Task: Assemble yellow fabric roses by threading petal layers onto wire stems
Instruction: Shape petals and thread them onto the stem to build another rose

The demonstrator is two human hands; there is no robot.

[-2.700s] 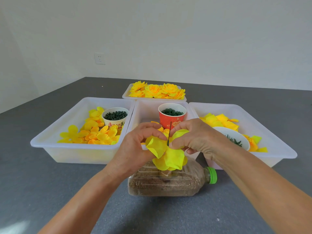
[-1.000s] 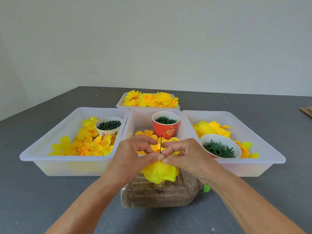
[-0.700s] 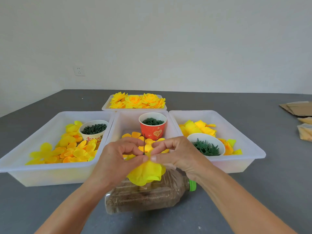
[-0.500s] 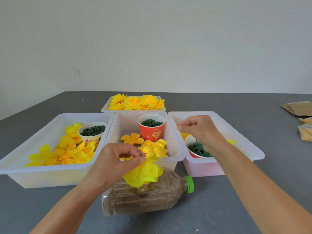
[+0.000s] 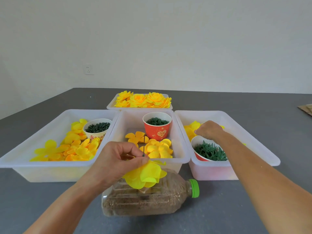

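My left hand (image 5: pixel 118 159) pinches the thin dark wire stem (image 5: pixel 143 149) with thumb and fingers curled, the bright yellow fabric petal layers (image 5: pixel 146 174) hanging under it above the sand-filled clear plastic bottle (image 5: pixel 145 198) lying on its side. My right hand (image 5: pixel 209 130) reaches into the right white plastic tray (image 5: pixel 253 141), fingers curled down over loose yellow petals (image 5: pixel 190 130); whether it grips one, I cannot tell. Just beside: white bowl of green plastic calyxes (image 5: pixel 209 151).

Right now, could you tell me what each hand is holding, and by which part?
The left hand pinches the half-built yellow rose at its top centre, where the wire stem pokes out. Whether the right hand, over the right tray's petals, holds anything cannot be told.
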